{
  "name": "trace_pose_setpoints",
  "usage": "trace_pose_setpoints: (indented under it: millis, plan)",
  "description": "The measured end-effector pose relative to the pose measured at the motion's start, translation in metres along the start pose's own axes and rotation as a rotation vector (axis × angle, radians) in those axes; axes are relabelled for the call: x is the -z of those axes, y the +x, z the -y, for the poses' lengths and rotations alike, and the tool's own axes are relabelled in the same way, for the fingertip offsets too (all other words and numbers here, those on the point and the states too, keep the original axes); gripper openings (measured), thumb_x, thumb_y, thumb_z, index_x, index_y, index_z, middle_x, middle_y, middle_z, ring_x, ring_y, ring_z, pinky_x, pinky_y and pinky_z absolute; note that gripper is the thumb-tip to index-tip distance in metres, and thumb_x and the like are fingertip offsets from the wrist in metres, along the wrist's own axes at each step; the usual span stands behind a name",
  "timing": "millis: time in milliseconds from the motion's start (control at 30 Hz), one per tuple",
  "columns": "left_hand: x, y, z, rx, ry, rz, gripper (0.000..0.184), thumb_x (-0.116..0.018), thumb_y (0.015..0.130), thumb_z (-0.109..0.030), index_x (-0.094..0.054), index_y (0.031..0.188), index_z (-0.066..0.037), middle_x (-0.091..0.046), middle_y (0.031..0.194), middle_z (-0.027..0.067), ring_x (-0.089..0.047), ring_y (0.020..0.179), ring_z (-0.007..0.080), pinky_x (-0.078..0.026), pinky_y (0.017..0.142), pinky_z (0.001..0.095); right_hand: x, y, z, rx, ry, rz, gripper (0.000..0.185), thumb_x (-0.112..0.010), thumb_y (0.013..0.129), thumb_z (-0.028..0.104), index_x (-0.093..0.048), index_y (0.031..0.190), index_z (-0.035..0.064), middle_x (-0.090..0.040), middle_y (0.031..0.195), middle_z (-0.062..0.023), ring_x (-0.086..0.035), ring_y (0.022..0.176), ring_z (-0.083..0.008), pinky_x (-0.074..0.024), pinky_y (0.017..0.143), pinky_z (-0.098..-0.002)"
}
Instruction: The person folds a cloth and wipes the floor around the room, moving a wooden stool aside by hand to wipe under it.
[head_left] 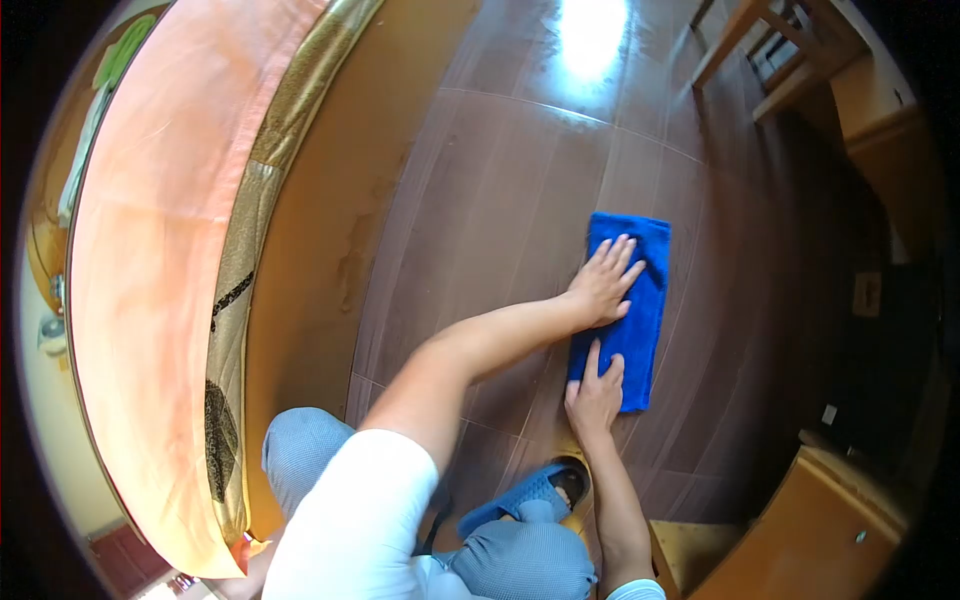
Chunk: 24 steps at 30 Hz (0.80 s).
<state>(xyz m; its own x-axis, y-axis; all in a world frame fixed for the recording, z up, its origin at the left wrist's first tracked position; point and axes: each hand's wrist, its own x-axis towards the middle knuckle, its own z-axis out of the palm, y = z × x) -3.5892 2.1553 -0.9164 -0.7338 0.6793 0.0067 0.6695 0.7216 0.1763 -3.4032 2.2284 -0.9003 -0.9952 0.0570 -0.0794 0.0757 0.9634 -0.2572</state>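
A blue cloth (pixel 645 300), folded into a long rectangle, lies flat on the brown wood-look floor. My left hand (pixel 605 283) rests palm down on its upper half, fingers spread. Lower down, my right hand (pixel 595 398) touches the near left part of the cloth. Its index finger is stretched out along the fabric, and its other fingers are partly bent. Neither hand grips the cloth.
To the left stands a bed with a pink sheet (pixel 150 280) and a brown side panel (pixel 330 210). A wooden chair (pixel 740 45) is at the upper right. A wooden cabinet (pixel 800 530) stands at the lower right. My foot wears a blue slipper (pixel 515 497).
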Motion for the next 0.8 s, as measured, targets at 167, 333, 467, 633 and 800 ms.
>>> trace_pose_setpoints:
  millis: [167,333,467,633,800]
  plan:
    - [0.004,0.064,0.061,0.108,0.066,0.032,0.075,-0.052,0.089,-0.054,-0.038,0.153,-0.018,-0.025,0.161,0.0209,-0.018,0.151,0.0355,-0.014,0.122,0.0500,-0.006,0.105,0.027,0.046,0.003,-0.019,0.084,-0.071,0.071,0.018,-0.039,0.148,0.0055,-0.044,0.132,-0.0334,-0.057,0.099,-0.0419,-0.0564,0.075,-0.0464]
    - [0.014,0.040,0.148,0.398,0.127,-0.043,0.079,-0.051,0.090,-0.060,-0.040,0.151,-0.012,-0.029,0.156,0.0301,-0.027,0.144,0.0461,-0.024,0.115,0.0564,0.001,0.150,0.030,0.260,-0.066,-0.047,0.081,-0.072,0.073,0.019,-0.043,0.148,0.0146,-0.046,0.135,-0.0243,-0.055,0.100,-0.0361,-0.0500,0.074,-0.0462]
    - [0.025,-0.015,0.136,0.433,0.379,0.097,0.082,-0.050,0.090,-0.061,-0.046,0.144,0.001,-0.047,0.136,0.0415,-0.049,0.120,0.0583,-0.050,0.086,0.0594,0.003,0.119,0.036,0.404,-0.107,0.004,0.085,-0.073,0.071,0.018,-0.042,0.149,0.0189,-0.046,0.136,-0.0214,-0.053,0.099,-0.0334,-0.0429,0.074,-0.0462]
    - [0.022,-0.135,0.101,0.171,0.637,0.284,0.084,-0.044,0.091,-0.063,-0.050,0.138,0.007,-0.053,0.120,0.0485,-0.066,0.087,0.0548,-0.049,0.088,0.0611,-0.005,0.009,0.050,0.573,-0.178,0.164,0.070,-0.063,0.082,0.019,-0.043,0.149,0.0191,-0.047,0.138,-0.0208,-0.053,0.091,-0.0288,-0.0425,0.074,-0.0456]
    - [0.052,-0.191,0.101,0.078,0.210,0.238,0.086,-0.052,0.090,-0.059,-0.042,0.145,0.006,-0.036,0.140,0.0471,-0.039,0.129,0.0609,-0.036,0.106,0.0592,-0.027,-0.053,0.068,0.558,-0.045,0.187,0.079,-0.070,0.076,0.021,-0.043,0.150,0.0173,-0.046,0.136,-0.0238,-0.053,0.093,-0.0300,-0.0413,0.073,-0.0443]
